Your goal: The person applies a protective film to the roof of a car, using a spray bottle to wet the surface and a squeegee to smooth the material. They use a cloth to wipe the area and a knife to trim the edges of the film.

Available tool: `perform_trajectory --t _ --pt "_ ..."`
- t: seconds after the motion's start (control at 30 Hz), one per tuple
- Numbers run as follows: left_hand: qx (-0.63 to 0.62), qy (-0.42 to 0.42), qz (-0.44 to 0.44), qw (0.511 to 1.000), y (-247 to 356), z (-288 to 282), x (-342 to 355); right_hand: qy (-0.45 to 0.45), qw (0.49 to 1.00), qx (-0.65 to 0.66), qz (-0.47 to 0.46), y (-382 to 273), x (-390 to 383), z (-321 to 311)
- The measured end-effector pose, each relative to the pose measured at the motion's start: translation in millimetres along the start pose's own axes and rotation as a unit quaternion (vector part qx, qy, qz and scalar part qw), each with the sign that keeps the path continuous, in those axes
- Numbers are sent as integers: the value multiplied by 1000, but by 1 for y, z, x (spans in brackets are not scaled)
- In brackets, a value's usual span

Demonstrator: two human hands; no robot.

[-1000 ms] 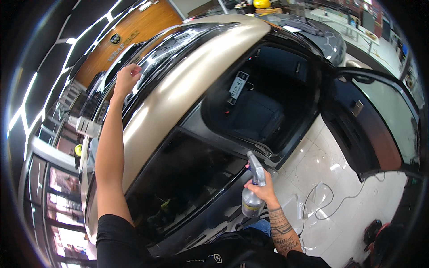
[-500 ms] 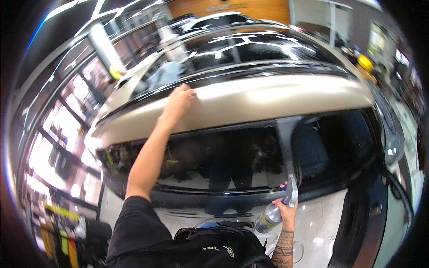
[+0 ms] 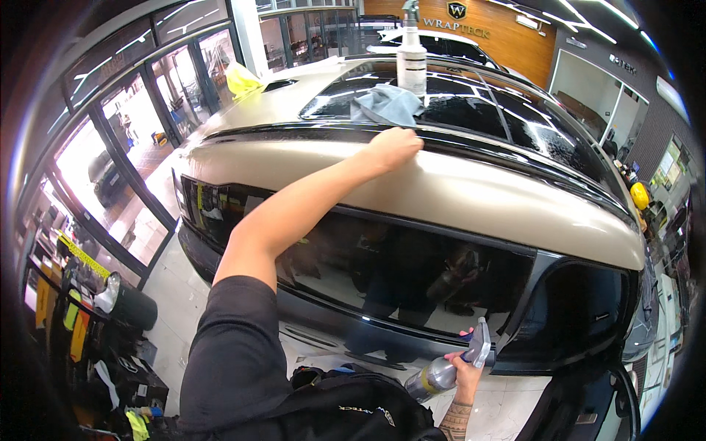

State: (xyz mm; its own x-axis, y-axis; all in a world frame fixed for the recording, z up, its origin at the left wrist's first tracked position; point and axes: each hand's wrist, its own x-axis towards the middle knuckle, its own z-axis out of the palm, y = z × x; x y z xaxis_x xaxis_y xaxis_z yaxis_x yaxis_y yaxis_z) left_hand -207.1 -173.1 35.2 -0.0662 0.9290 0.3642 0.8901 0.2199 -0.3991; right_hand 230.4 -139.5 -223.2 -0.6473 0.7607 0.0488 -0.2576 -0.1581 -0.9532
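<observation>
My left hand [image 3: 396, 147] reaches across the gold upper body panel [image 3: 500, 198] of the car to the black trim along the roof edge, its fingers curled; whether they hold anything is hidden. Just beyond it lie a grey-blue cloth [image 3: 384, 105] and, upright on the glossy black roof, a white spray bottle [image 3: 411, 66]. Low at the right, my right hand [image 3: 465, 371] grips a silver spray bottle [image 3: 434, 378] by its trigger neck, beside the dark side window [image 3: 390, 279].
An open car door [image 3: 581, 404] is at lower right. Tools and a black bin [image 3: 136, 309] stand at lower left, by glass doors [image 3: 147, 147]. A yellow cloth [image 3: 243, 81] rests at the car's far left; another car [image 3: 434, 45] is behind.
The view has swung round to face the car's side. My left hand has moved along the roof edge toward the cloth and white bottle. My right hand still grips the silver bottle.
</observation>
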Motion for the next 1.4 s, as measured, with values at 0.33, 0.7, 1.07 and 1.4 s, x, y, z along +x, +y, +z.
perform_trajectory --t 0.33,0.7,1.07,1.4 --pt "33 -35 69 996 -8 -17 25 -37 999 -32 -6 19 -12 68" --pt "-8 61 87 994 21 -1 47 8 996 -83 27 12 -16 42" --pt "36 147 296 943 6 -10 42 -3 998 -65 10 -9 5 16" --pt "32 206 257 944 53 -12 81 45 999 -21 2 -25 8 -11"
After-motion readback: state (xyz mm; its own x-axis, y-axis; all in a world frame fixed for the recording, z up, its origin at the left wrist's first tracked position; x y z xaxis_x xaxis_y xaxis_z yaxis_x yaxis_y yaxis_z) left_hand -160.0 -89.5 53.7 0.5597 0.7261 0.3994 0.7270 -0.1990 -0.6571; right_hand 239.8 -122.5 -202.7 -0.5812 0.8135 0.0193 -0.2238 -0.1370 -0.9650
